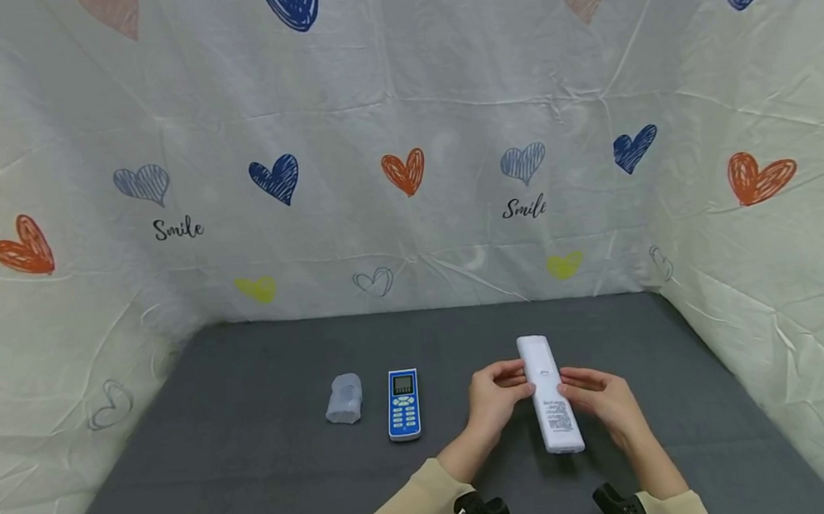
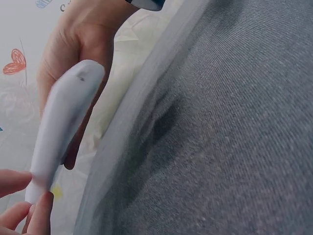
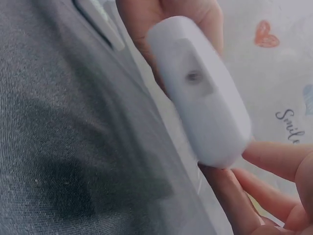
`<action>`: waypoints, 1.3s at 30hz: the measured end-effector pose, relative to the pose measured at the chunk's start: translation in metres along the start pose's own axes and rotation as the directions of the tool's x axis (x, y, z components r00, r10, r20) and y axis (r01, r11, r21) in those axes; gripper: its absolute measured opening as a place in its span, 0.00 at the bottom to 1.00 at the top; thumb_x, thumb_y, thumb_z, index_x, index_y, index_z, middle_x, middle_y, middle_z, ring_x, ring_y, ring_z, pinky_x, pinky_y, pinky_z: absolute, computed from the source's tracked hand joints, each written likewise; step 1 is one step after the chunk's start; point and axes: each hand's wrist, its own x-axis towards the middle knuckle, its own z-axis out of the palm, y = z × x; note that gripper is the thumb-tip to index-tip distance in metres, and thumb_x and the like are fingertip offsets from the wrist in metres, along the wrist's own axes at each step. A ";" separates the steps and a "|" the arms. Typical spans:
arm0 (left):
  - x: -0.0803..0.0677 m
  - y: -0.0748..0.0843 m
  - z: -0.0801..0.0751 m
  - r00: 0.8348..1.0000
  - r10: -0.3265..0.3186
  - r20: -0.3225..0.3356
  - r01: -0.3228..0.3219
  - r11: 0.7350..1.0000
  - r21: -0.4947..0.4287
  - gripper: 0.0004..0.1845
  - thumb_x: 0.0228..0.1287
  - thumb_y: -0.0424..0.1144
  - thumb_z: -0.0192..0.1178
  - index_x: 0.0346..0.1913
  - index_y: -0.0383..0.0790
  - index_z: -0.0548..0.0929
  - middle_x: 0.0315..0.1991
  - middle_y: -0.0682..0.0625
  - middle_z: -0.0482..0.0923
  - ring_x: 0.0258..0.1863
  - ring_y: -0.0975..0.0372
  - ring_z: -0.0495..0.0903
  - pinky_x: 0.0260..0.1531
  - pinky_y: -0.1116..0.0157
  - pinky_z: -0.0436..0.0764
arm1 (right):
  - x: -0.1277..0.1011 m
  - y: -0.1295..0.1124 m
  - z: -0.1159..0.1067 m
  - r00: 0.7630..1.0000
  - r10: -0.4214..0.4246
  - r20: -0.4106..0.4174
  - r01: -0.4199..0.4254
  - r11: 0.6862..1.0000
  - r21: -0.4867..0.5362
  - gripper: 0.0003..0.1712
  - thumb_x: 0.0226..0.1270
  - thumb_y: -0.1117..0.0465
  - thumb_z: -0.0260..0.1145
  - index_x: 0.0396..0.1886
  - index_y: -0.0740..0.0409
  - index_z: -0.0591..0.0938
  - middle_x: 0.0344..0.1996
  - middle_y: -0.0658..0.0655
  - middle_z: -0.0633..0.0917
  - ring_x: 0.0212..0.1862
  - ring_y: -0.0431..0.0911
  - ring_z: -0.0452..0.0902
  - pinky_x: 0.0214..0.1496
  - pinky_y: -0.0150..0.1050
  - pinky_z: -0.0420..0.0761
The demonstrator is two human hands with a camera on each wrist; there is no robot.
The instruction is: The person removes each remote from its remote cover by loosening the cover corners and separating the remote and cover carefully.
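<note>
A white remote control (image 1: 550,401), its back with printed text facing up, is held above the dark table between both hands. My left hand (image 1: 492,399) pinches its left edge with thumb and fingers. On the opposite edge, my right hand (image 1: 610,405) grips it the same way. The left wrist view shows the white remote (image 2: 66,122) end-on, tilted. In the right wrist view the end of the remote (image 3: 210,117) has a small dark spot in a recess. Its button side is hidden in the head view.
A blue remote (image 1: 402,405) with a small screen and white buttons lies left of the hands. Beside it sits a translucent plastic piece (image 1: 344,399). Dark grey cloth covers the table (image 1: 254,475). White sheeting printed with hearts (image 1: 445,136) hangs behind and at both sides.
</note>
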 end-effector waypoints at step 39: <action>0.003 -0.026 -0.012 1.000 0.011 0.021 -0.018 0.946 0.323 0.17 0.40 0.26 0.73 0.38 0.32 0.83 0.27 0.47 0.82 0.25 0.66 0.81 0.26 0.69 0.80 | 0.005 0.020 0.020 0.997 -0.004 -0.080 -0.022 0.944 -0.329 0.19 0.52 0.61 0.74 0.43 0.66 0.85 0.40 0.64 0.87 0.37 0.42 0.82 0.36 0.34 0.81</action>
